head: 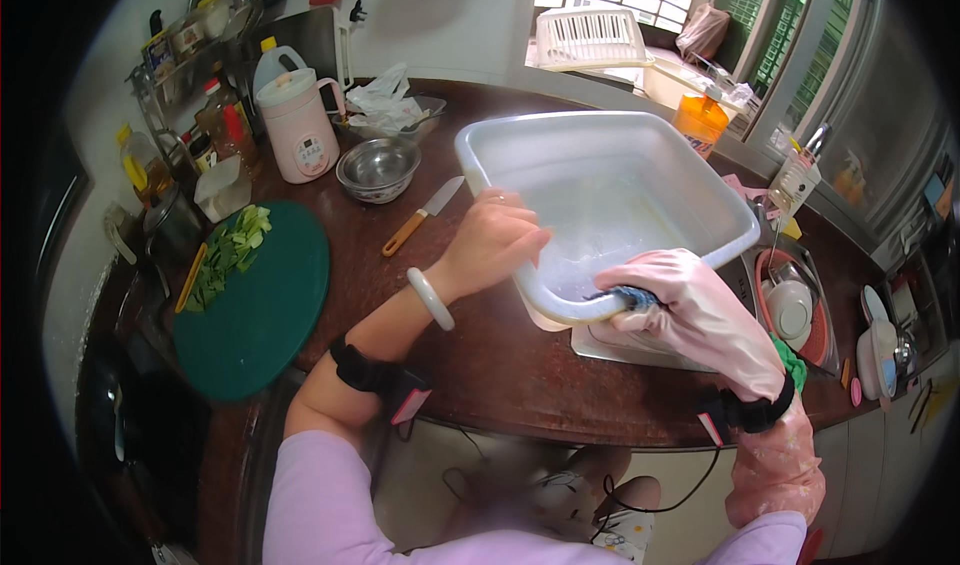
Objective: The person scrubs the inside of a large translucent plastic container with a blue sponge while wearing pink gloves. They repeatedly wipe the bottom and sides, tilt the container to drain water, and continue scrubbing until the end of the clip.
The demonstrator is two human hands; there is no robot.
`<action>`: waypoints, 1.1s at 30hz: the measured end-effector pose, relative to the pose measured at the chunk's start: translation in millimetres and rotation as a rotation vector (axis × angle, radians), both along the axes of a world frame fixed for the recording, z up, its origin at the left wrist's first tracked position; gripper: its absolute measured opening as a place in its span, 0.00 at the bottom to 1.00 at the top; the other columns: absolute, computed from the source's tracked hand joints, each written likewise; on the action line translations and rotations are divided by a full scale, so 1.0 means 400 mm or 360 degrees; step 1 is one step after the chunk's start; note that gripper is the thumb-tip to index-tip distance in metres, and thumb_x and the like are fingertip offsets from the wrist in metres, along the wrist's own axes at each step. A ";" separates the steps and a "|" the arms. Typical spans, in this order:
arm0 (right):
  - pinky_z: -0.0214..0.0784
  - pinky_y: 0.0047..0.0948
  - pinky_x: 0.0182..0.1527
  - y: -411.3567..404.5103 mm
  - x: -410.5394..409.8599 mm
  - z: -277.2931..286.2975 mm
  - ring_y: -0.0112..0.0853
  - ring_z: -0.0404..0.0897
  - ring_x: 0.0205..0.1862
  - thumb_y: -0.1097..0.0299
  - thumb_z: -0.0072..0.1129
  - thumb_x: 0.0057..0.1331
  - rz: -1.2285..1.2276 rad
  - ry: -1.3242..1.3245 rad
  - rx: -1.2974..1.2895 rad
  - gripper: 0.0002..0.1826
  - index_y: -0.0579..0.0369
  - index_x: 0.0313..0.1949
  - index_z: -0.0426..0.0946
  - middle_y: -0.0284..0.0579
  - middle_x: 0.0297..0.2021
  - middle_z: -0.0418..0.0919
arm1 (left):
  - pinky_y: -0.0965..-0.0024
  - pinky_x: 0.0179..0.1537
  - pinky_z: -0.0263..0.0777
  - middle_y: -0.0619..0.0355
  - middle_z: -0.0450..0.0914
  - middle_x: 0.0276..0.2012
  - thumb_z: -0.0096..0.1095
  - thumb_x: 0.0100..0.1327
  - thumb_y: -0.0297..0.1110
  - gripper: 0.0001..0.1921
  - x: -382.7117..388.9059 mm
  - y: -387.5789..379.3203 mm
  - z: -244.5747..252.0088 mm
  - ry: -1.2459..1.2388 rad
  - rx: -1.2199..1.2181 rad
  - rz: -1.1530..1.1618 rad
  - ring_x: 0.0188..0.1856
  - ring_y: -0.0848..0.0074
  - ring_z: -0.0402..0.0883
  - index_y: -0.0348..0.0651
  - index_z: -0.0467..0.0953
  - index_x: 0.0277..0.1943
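Note:
A large white plastic basin is tilted over the counter and the sink's near edge, its inside facing me. My left hand, bare and with a pale bangle at the wrist, grips the basin's left rim. My right hand wears a pink rubber glove. Its fingers are closed around a dark blue scrubbing cloth or pad, pressed on the near rim. Most of the pad is hidden by the glove. Left of the basin, a knife with a wooden handle lies on the counter.
A green round cutting board holds chopped greens at left. Behind stand a metal bowl and a pink electric kettle. At right, the sink has a red basket with dishes. An orange bottle stands behind the basin.

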State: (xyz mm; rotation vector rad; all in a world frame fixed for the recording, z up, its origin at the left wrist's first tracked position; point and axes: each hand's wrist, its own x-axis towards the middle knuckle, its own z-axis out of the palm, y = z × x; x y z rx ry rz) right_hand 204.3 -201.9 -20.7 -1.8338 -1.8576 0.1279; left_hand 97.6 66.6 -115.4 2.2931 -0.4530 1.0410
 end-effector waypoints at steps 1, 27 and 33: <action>0.76 0.44 0.55 0.002 0.000 -0.003 0.52 0.87 0.49 0.53 0.76 0.67 -0.0034 -0.0023 0.0022 0.25 0.62 0.54 0.86 0.54 0.43 0.89 | 0.58 0.51 0.66 0.59 0.82 0.25 0.60 0.73 0.35 0.20 0.003 -0.004 0.000 -0.0027 -0.0003 0.0008 0.36 0.62 0.80 0.46 0.80 0.21; 0.68 0.31 0.71 -0.026 -0.012 0.059 0.29 0.80 0.65 0.61 0.62 0.83 -0.0031 0.1354 -0.0521 0.24 0.64 0.70 0.79 0.43 0.62 0.86 | 0.58 0.52 0.63 0.58 0.79 0.26 0.55 0.76 0.37 0.21 0.010 -0.002 -0.014 0.0044 0.0036 -0.0052 0.38 0.61 0.80 0.47 0.78 0.22; 0.69 0.31 0.70 -0.017 0.056 0.054 0.32 0.81 0.62 0.71 0.66 0.79 -0.0081 0.0949 -0.0750 0.20 0.59 0.67 0.81 0.40 0.59 0.87 | 0.58 0.52 0.63 0.57 0.79 0.26 0.54 0.77 0.37 0.22 0.006 -0.006 -0.009 0.0064 0.0036 -0.0047 0.38 0.60 0.80 0.46 0.78 0.22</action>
